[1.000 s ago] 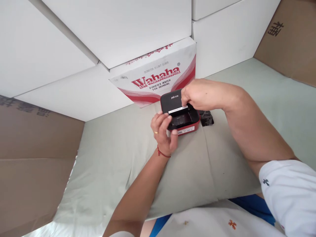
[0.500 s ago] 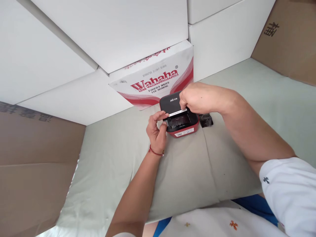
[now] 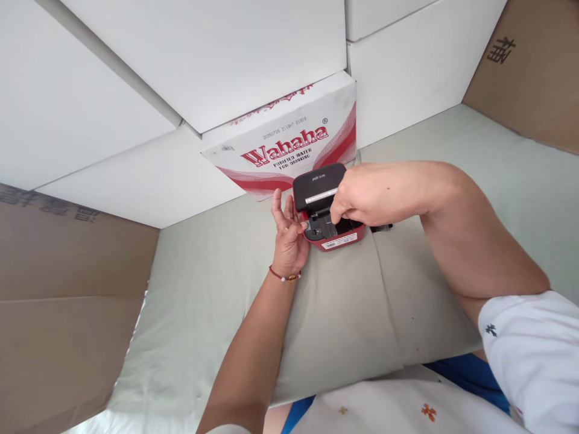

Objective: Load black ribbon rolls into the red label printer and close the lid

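A small red and black box-shaped device (image 3: 342, 242), perhaps a label printer, sits on the cloth with its black lid (image 3: 316, 178) raised. A pale strip crosses the lid's inner side, and a dark compartment shows below. My left hand (image 3: 290, 238) is at the device's left side, thumb against its edge, the other fingers stretched up and apart. From the right, my right hand (image 3: 364, 196) reaches over the compartment with fingers bent down and together. Its fingertips are inside the opening, and whatever they hold is hidden. A black object (image 3: 383, 228) lies partly covered behind my right wrist.
Behind the device stands a white and red Wahaha water carton (image 3: 289, 144). White boxes (image 3: 203, 54) are stacked around it. Brown cardboard boxes rise at the left (image 3: 67, 301) and right (image 3: 534, 78). Grey-green cloth (image 3: 208, 289) covers the surface.
The device's lid has swung up, baring the compartment. My right hand has moved from the lid down into the opening. My left fingers have left the lid's edge and spread.
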The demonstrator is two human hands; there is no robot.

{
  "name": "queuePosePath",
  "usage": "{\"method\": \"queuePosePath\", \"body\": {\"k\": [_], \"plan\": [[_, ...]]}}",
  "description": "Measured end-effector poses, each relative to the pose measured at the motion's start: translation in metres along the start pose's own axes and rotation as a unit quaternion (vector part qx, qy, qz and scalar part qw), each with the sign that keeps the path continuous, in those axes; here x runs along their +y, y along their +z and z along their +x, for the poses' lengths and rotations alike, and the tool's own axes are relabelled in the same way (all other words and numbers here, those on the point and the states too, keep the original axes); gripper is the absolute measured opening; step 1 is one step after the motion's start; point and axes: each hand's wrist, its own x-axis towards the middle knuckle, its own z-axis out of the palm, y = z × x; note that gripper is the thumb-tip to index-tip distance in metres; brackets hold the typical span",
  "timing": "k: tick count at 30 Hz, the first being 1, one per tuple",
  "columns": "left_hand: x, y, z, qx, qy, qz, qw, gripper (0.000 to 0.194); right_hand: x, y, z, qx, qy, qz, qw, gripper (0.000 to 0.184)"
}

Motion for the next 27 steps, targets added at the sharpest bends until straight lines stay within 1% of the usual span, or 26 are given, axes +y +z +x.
{"method": "queuePosePath", "body": {"k": [2,3,5,7,9,11,12,14,17,20,22,25,27], "plan": [[-0.002,0.001,-0.001,0.002,-0.005,-0.009,1.000,0.105,0.002,0.000,0.003,-0.023,-0.009,0.016,1.000,0.050],[-0.004,0.002,-0.001,0.003,-0.009,-0.014,1.000,0.105,0.003,0.000,0.006,-0.016,-0.015,0.022,1.000,0.050],[-0.007,0.003,-0.001,-0.003,-0.020,-0.031,0.999,0.101,0.007,0.003,0.015,0.028,-0.017,0.029,0.999,0.046],[-0.009,0.004,-0.001,-0.011,-0.025,-0.049,0.998,0.093,0.010,0.009,0.030,0.088,0.023,0.016,0.996,0.043],[-0.010,0.006,-0.001,-0.014,-0.022,-0.060,0.998,0.086,0.013,0.017,0.047,0.121,0.098,-0.011,0.988,0.042],[-0.011,0.007,0.000,-0.013,-0.015,-0.060,0.998,0.083,0.015,0.025,0.062,0.109,0.159,-0.036,0.981,0.040],[-0.010,0.008,0.000,-0.012,-0.011,-0.057,0.998,0.081,0.016,0.028,0.068,0.096,0.173,-0.044,0.979,0.040],[-0.010,0.009,0.000,-0.015,-0.006,-0.050,0.999,0.080,0.018,0.033,0.076,0.074,0.174,-0.053,0.980,0.040],[-0.011,0.010,0.001,-0.017,-0.008,-0.058,0.998,0.077,0.019,0.037,0.083,0.067,0.182,-0.066,0.979,0.040],[-0.012,0.010,0.001,-0.019,-0.007,-0.061,0.998,0.075,0.017,0.038,0.085,0.059,0.200,-0.073,0.975,0.036],[-0.013,0.009,0.001,-0.018,-0.006,-0.054,0.998,0.075,0.015,0.035,0.082,0.047,0.196,-0.073,0.977,0.032],[-0.014,0.009,0.001,-0.017,-0.005,-0.048,0.999,0.074,0.012,0.023,0.063,0.038,0.156,-0.056,0.985,0.027],[-0.014,0.009,0.001,-0.019,-0.005,-0.051,0.999,0.072,0.015,0.010,0.042,0.061,0.118,-0.032,0.991,0.025]]}}
